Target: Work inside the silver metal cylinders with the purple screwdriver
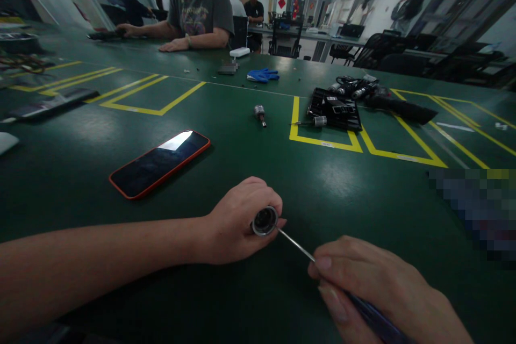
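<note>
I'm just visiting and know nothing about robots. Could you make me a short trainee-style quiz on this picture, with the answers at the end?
1. True or false: the right hand holds a thin-shafted tool.

2. What does the left hand hold?
A) a blue glove
B) a hollow, round-rimmed part
C) a white box

3. Fill in the blank: the phone lying on the green table has a ____ rim.

Key:
1. True.
2. B.
3. Red-orange.
</note>
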Motion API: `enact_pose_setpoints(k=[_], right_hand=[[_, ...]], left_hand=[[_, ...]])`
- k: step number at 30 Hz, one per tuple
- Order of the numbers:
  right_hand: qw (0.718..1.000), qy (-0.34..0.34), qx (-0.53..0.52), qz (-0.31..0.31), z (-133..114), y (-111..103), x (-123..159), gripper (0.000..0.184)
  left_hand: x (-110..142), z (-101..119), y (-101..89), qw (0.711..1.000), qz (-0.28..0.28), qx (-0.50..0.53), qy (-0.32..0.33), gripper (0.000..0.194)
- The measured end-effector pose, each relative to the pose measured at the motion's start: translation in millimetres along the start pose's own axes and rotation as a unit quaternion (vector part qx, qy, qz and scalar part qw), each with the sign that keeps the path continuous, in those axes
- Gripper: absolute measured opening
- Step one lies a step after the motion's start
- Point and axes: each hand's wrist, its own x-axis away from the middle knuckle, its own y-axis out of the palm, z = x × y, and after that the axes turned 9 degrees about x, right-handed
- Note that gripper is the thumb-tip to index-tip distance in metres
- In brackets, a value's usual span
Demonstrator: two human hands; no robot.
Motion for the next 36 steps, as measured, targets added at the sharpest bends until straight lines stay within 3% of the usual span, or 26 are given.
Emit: enact_pose_setpoints(k=[7, 14, 23, 29, 33, 36], right_hand=[[1.000, 0.021, -0.004, 0.005, 2, 6, 1, 0.015], [0.988, 0.130, -0.039, 0.067, -4, 11, 10, 0.019], [0.979, 0.123, -0.063, 0.152, 0, 16, 10, 0.018], [0.990, 0.104, -0.028, 0.091, -2, 10, 7, 0.007], [0.998, 0.058, 0.011, 0.017, -2, 4, 2, 0.009], [0.999, 0.051, 0.005, 0.000, -3, 3, 0, 0.012]], left_hand=[[1, -1, -1.4, 1.000, 0.006, 0.002, -0.007, 0.010], [2, 2, -1.7, 0.998, 0.023, 0.020, -0.047, 0.014], [2, 1, -1.9, 0.999, 0.021, 0.019, -0.041, 0.012], [2, 0, -1.2, 1.000, 0.016, 0.002, -0.025, 0.012], [1, -1, -0.3, 1.000, 0.008, -0.002, -0.009, 0.010], [1, -1, -0.5, 1.000, 0.006, -0.003, -0.005, 0.008]])
